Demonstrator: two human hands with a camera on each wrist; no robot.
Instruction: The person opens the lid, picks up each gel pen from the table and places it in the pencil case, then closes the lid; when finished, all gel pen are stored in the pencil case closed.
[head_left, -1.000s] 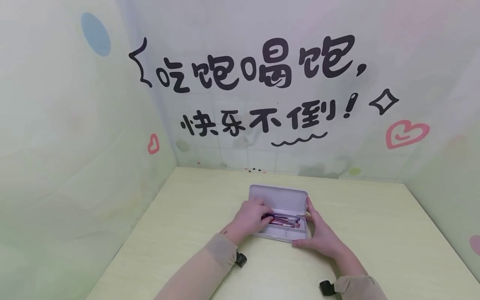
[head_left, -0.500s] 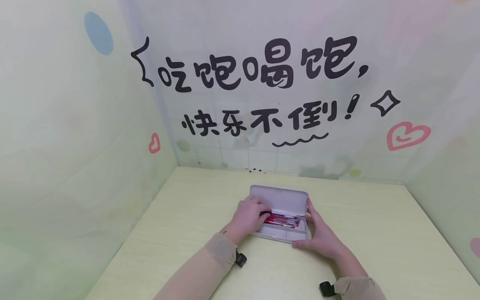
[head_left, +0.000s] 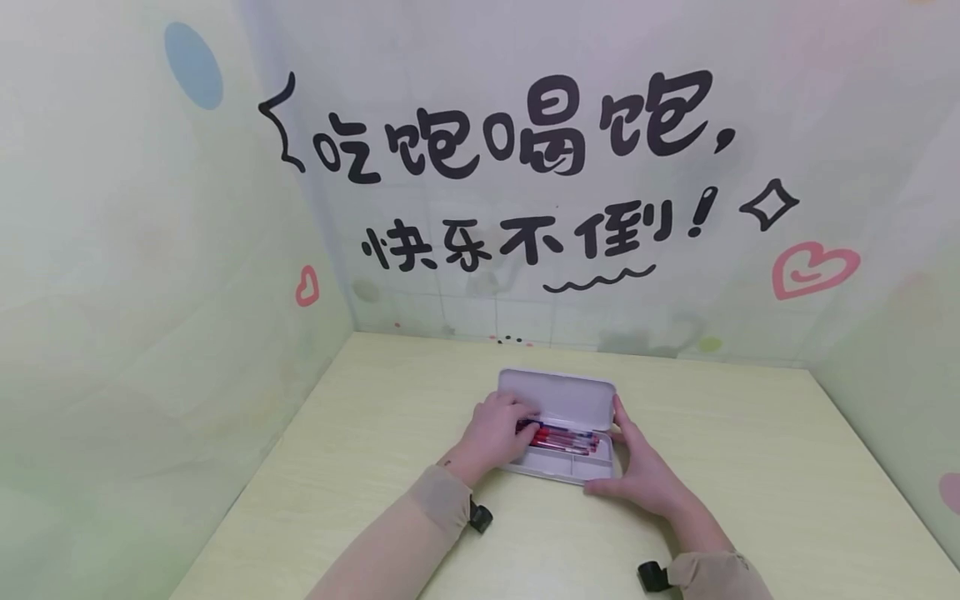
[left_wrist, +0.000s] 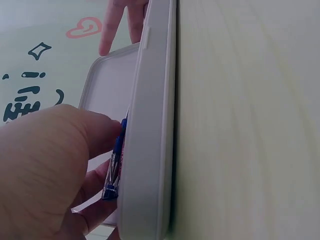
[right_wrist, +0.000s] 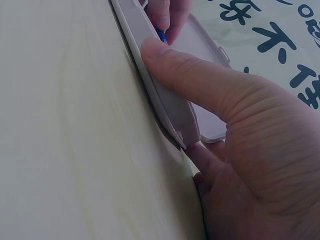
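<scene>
A pale lilac pencil case [head_left: 551, 468] lies with its lid [head_left: 558, 396] raised at the back. Several slim pens [head_left: 566, 440], with red and blue parts, lie lengthwise in its rear compartment. Over the left end of that compartment is my left hand [head_left: 491, 433]. In the left wrist view its thumb and fingers pinch a blue pen [left_wrist: 116, 157] just inside the case wall. My right hand [head_left: 648, 479] grips the right end of the case. Its thumb [right_wrist: 157, 50] presses on the front edge, and the other fingers reach round the end and behind the lid.
The case stands on a light wood-grain table [head_left: 390, 392], towards its back edge. Printed wall sheets [head_left: 465, 200] with dark lettering enclose the table at the back and both sides. Two smaller front compartments of the case show a divider between them.
My left hand has shifted slightly left in the case, and more of the pens, with their red parts, shows beside its fingers. The right hand keeps its grip on the case.
</scene>
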